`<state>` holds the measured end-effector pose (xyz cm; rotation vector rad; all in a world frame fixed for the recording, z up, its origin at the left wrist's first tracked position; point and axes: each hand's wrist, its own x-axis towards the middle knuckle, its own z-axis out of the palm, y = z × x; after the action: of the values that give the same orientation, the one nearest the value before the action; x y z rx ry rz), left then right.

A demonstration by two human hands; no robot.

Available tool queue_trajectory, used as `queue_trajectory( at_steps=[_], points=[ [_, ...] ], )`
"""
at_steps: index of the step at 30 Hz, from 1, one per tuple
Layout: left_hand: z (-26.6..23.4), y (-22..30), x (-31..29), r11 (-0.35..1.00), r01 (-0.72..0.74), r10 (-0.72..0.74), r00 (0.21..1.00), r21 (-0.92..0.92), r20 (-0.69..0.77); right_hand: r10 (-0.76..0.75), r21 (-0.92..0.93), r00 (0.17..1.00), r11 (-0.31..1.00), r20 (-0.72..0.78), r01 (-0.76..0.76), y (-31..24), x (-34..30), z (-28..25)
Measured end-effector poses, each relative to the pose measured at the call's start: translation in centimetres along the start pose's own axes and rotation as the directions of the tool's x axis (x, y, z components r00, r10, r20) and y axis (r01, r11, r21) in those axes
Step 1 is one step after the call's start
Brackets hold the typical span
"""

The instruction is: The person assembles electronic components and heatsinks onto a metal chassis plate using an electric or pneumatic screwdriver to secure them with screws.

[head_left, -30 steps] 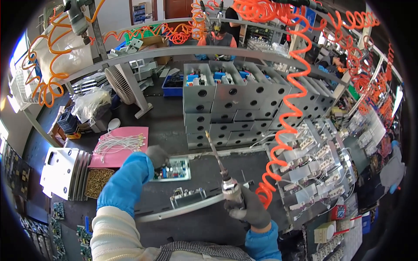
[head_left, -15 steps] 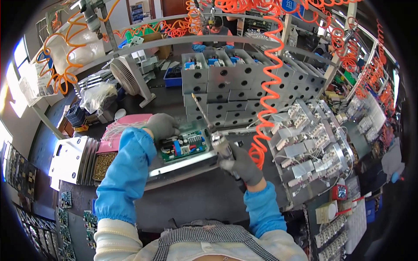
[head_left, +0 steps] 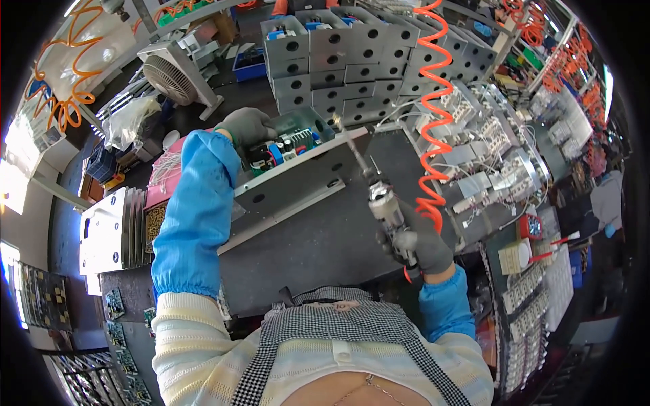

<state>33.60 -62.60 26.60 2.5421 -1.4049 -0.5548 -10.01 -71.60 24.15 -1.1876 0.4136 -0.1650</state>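
Note:
An open metal case point(head_left: 292, 177) sits tilted in front of me, its long side wall with round holes facing me. Inside it lies a green circuit board point(head_left: 288, 150) with blue parts and a finned heat sink. My left hand point(head_left: 249, 127), in a grey glove, is closed at the left end of the case; its fingertips are partly hidden. My gloved right hand point(head_left: 425, 240) grips a pneumatic screwdriver point(head_left: 387, 208). Its long bit points up and left, toward the right end of the case and apart from the board.
Stacked metal cases point(head_left: 338, 68) form a wall behind. A coiled orange hose point(head_left: 437, 128) hangs beside my right hand. Wired metal assemblies point(head_left: 491, 159) cover the right side. To the left are metal plates point(head_left: 112, 230), a tray of brass screws point(head_left: 156, 223) and a fan point(head_left: 172, 78).
My right hand has drawn the screwdriver back toward me and right, away from the case. The case now tilts, showing its side wall. My left hand stays at its left end. The view has shifted.

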Motion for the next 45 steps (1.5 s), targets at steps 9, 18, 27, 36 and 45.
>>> queue_trajectory(
  at_steps=[9, 18, 27, 36, 45],
  points=[
    [-0.4, 0.8, 0.9, 0.983, -0.098, 0.096, 0.995, 0.156, 0.017, 0.136, 0.085, 0.988, 0.988, -0.079, -0.129, 6.0, -1.4, 0.0],
    [-0.1, -0.4, 1.3, 0.989, -0.142, 0.143, 0.990, 0.047, -0.019, 0.046, 0.054, 0.996, 0.998, -0.071, -0.042, 6.5, 0.4, 0.0],
    [0.3, -0.8, 1.7, 0.994, -0.101, 0.102, 0.995, -0.041, 0.009, 0.054, 0.129, 0.997, 0.991, -0.061, -0.045, 6.2, 0.7, -0.3],
    [0.5, -1.4, 1.7, 0.993, -0.112, 0.111, 0.993, -0.027, -0.030, 0.103, 0.182, 0.995, 0.978, -0.015, -0.099, 6.5, 1.2, -1.3],
    [0.0, -1.3, 1.5, 0.985, -0.117, 0.117, 0.993, -0.129, -0.002, 0.189, 0.354, 0.982, 0.919, -0.015, -0.172, 4.5, 0.6, -1.6]
  ],
)
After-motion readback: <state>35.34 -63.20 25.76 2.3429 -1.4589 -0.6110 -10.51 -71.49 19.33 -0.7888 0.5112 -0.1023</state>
